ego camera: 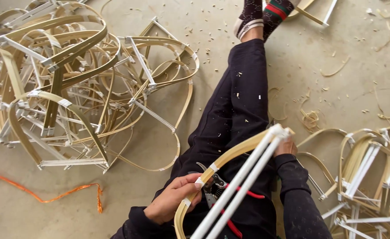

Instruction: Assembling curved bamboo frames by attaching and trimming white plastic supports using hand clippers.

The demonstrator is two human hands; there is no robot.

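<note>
I am looking down at a person sitting on a concrete floor (345, 88), legs in dark trousers stretching toward twelve o'clock. The left hand (173, 199) is sitting at about seven o'clock in my view, its grip pinching the curved bamboo strip (230, 155) of a bent frame, thumb and fingers pressing on the strip just beside a white tape binding (199, 181). The right hand (286, 146) is lying toward four o'clock from centre, mostly hiding behind the frame's two white rods (243, 181); I cannot tell whether its grip is closing on anything, though it is touching the frame near the rods' upper end. The frame itself is resting across the lap, running from the bottom edge up toward the right hand. A pair of red-handled pliers (221, 190) is lying on the lap under the rods, just beside the left hand. At ten o'clock a big tangled pile of bamboo frames (71, 84) is covering the floor, and a smaller heap of frames (367, 177) is sitting at four o'clock. An orange cord (48, 197) is trailing at eight o'clock, and shavings are scattering around the legs.
</note>
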